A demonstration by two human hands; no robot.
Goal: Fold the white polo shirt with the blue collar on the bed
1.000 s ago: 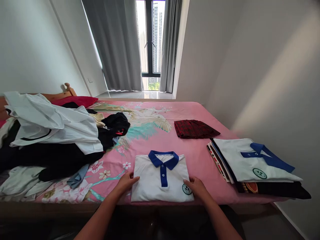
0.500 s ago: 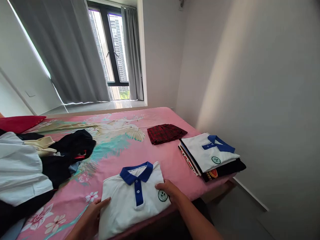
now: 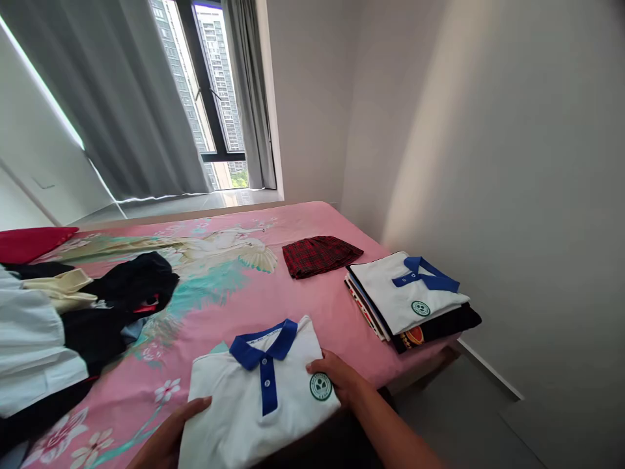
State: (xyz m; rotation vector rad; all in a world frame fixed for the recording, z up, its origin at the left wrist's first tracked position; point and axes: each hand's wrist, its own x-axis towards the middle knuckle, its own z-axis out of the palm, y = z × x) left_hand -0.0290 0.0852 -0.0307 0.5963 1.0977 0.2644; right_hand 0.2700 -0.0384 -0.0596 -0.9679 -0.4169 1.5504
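Note:
A folded white polo shirt (image 3: pixel 229 397) with a blue collar and a round green badge is between my hands at the front edge of the bed. My left hand (image 3: pixel 173 426) grips its left side, thumb on top and fingers hidden underneath. On the right side, my right hand (image 3: pixel 339 378) pinches the shirt beside the badge, its thumb above and the other fingers mostly out of sight. The shirt looks slightly raised off the bedding, its lower edge running out of the frame. To the right lies a stack of folded clothes (image 3: pixel 375 306), topped by a similar white polo.
A folded red plaid garment (image 3: pixel 319 255) lies on the pink floral bed sheet (image 3: pixel 263 293). Loose black, white and cream clothes (image 3: pixel 117 312) are heaped at left, near a red pillow (image 3: pixel 34 244). A grey wall (image 3: pixel 488 163) rises beyond the bed's right side.
The polo shirt has lifted a little and shifted toward me with both hands still on it. The camera view has moved slightly; the stack and plaid garment stay in place.

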